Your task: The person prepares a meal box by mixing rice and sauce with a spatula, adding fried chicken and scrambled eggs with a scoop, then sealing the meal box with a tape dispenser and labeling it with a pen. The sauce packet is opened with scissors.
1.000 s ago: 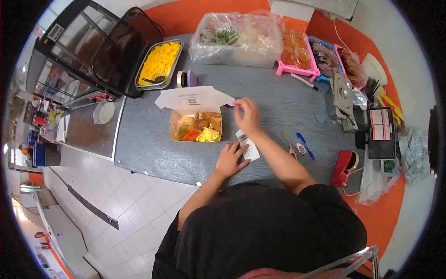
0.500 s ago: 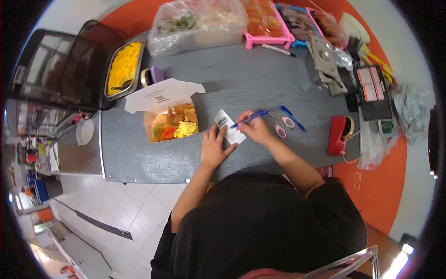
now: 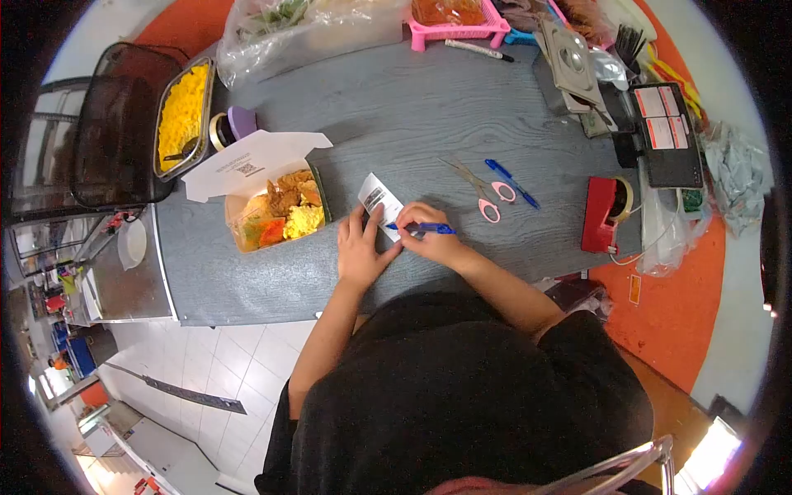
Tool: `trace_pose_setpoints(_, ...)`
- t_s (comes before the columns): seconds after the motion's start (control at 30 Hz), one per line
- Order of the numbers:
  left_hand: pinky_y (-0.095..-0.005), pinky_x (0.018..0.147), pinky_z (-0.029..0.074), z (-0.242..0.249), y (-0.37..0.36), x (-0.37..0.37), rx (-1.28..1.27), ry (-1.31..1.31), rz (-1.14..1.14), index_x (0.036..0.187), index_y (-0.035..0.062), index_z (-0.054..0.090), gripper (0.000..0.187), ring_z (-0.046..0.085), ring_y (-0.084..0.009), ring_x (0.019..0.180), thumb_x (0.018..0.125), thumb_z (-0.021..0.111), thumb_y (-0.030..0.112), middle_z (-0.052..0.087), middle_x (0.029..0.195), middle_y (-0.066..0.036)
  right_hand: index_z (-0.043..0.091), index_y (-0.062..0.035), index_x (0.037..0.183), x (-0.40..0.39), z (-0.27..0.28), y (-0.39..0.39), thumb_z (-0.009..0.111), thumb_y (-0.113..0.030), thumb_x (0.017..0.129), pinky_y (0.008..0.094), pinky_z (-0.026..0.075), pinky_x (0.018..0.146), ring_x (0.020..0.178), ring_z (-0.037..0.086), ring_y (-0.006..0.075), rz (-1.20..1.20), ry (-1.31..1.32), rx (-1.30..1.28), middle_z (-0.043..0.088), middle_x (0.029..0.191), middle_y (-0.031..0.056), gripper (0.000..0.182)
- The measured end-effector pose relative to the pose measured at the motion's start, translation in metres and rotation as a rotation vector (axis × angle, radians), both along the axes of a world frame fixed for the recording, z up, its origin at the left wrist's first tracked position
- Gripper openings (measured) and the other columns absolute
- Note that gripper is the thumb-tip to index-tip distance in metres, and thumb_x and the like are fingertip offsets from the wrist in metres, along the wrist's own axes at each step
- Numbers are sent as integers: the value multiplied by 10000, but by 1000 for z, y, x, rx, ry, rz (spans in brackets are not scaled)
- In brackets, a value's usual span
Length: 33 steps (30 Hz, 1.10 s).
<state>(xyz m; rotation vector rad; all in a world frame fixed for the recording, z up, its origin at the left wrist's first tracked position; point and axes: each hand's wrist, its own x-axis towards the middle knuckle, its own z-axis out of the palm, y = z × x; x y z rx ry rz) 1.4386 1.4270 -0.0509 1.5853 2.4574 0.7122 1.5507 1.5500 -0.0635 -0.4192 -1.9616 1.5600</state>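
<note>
A small white printed slip [image 3: 376, 195] lies on the grey table. Spread across its left side, the fingers of my left hand [image 3: 360, 254] rest flat on it. My right hand [image 3: 431, 244] grips a blue pen [image 3: 436, 228], whose tip is at the slip. To the left stands an open takeaway box [image 3: 234, 228] holding fried pieces, yellow scrambled-looking food and something red; its white lid [image 3: 239, 161] is folded back. Right of my hands are pink-handled scissors [image 3: 487, 196], their blades slightly apart, and another blue pen [image 3: 513, 183].
A metal tray of yellow food [image 3: 185, 106] sits far left, beside a tape roll [image 3: 219, 132]. Along the back are a plastic-covered container [image 3: 322, 41], a pink basket [image 3: 459, 35] and a marker [image 3: 478, 50]. A red tape dispenser [image 3: 597, 216] stands right, near a black card holder [image 3: 670, 136].
The view has shifted, moving the table items slightly left and up. The pen in my right hand now tilts the other way, its tip lower on the slip. My left hand stays on the slip.
</note>
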Motion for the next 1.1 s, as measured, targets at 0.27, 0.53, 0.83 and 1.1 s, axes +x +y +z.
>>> trace_pose_setpoints(0.27, -449, 881, 358, -2, -1, 0, -19, 4, 4, 1203, 130, 454, 685, 391, -358, 1057, 618, 707, 379, 390, 1200, -172, 506, -21, 724, 1, -1, -2, 583, 56, 650, 257, 451, 594, 691, 558, 174, -48, 60, 87, 554, 754, 96, 132)
trace_pose_setpoints(0.53, -438, 876, 363, -2, 0, 0, 7, -2, 9, 1193, 125, 463, 678, 396, -351, 1044, 619, 708, 387, 397, 1190, -166, 499, -32, 728, 2, -4, 0, 588, 55, 630, 281, 456, 587, 676, 565, 195, -251, 73, 108, 557, 741, 89, 158)
trace_pose_setpoints(0.83, -439, 880, 357, 1, 1, -1, 19, 9, 9, 1190, 115, 464, 670, 400, -348, 1034, 626, 702, 388, 401, 1176, -164, 482, -29, 713, 2, -9, 2, 576, 61, 621, 293, 445, 571, 644, 549, 200, -200, 131, 149, 542, 718, 95, 159)
trace_pose_setpoints(1.1, -442, 885, 353, -2, 1, 0, 11, 1, 12, 1189, 116, 466, 663, 396, -351, 1053, 628, 701, 382, 400, 1186, -166, 476, -36, 734, 4, -10, -1, 591, 53, 651, 252, 450, 557, 665, 551, 167, -138, 163, 111, 536, 750, 100, 167)
